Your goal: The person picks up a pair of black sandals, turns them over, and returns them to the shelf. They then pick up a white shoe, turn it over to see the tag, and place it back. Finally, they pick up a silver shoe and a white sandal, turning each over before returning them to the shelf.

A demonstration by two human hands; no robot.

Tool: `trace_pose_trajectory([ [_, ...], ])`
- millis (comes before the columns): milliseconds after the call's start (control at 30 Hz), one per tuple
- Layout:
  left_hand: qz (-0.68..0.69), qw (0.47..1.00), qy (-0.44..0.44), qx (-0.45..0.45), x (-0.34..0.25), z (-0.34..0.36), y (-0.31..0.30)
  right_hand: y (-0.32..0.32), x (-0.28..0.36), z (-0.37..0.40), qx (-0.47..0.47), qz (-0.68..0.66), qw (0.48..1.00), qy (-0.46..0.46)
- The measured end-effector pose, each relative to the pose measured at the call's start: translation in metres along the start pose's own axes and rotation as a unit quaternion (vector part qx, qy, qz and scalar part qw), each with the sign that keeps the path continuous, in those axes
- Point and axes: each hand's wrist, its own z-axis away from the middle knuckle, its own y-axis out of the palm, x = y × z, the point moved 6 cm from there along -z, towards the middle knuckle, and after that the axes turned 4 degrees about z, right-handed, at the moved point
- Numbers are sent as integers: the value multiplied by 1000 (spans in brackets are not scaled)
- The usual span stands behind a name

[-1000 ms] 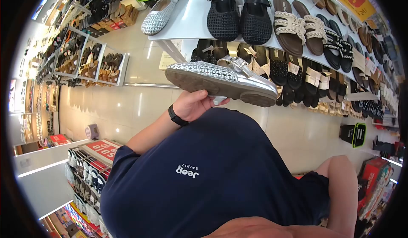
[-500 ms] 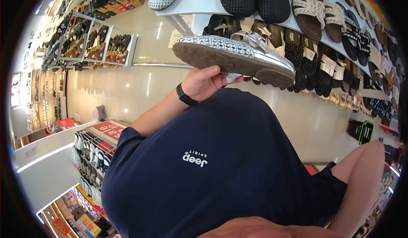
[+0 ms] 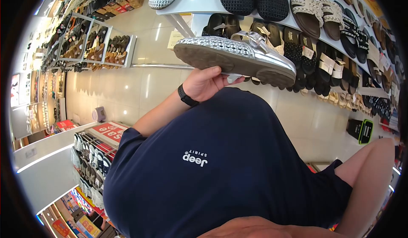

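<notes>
My left hand (image 3: 204, 83), with a black band on its wrist, holds a silver shoe (image 3: 225, 46) tilted on its side. The brown sole (image 3: 238, 66) faces me, with the thumb against it. The upper has a woven part, a smooth shiny part and a strap with a buckle. A small whitish tag (image 3: 233, 78) shows beside my fingers, under the sole. My right arm (image 3: 369, 182) is bent at the right edge, and its hand is out of view.
Beyond the shoe, a white shelf (image 3: 199, 2) bears black woven shoes (image 3: 238, 0) and sandals (image 3: 306, 8), with more footwear below. Shoe racks (image 3: 87, 40) stand at the left. A red sale sign (image 3: 108, 131) is at the lower left. A black, green-edged object (image 3: 364, 131) is at the right.
My right elbow has shifted slightly up and to the right. The silver shoe in my left hand has barely moved.
</notes>
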Motion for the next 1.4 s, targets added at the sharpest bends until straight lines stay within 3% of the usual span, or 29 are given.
trace_pose_trajectory([
  [300, -57, 998, -25, -18, 7, 2, -2, 2, 1, -2, -1, -4, 1000, 11],
  [1033, -34, 999, -11, 8, 12, 6, -2, 25, 34, -14, -39, 1, 999, 13],
  [1133, 25, 1000, -8, 17, 14, 5, 1, 36, 51, -12, -46, -5, 999, -7],
  [1400, -5, 1000, 5, -9, 22, 3, 5, 63, 77, 9, -13, -16, 997, -72],
])
